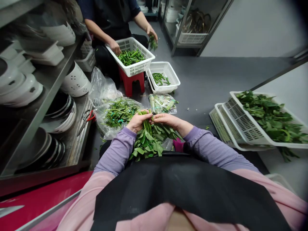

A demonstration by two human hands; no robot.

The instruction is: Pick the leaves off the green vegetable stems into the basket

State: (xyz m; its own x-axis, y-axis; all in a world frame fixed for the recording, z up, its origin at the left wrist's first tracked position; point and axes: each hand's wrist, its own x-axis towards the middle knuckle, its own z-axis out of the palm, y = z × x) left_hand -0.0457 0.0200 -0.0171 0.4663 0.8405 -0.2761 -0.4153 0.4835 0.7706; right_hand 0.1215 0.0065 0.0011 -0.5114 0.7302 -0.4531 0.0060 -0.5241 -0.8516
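Observation:
A bunch of leafy greens (149, 142) hangs over my lap, its cut stems up and its leaves spreading down toward my apron. My left hand (138, 122) is wrapped round the stems near their upper ends. Across from it, my right hand (168, 120) pinches at the stems, its fingertips meeting the left hand's; more leaves trail beneath its palm. Just beyond my left hand, trimmed green stems (120, 110) lie heaped on a clear plastic bag. Bagged greens (163, 102) rest on the floor ahead of my hands.
Opposite me, a person (113, 19) reaches into a white basket (141, 68) of green peppers on a red stool (131, 83). Another basket (176, 80) stands beside it. Stacked baskets with greens (271, 120) are at right. Red-handled scissors (86, 118) lie on the left shelf near dishes.

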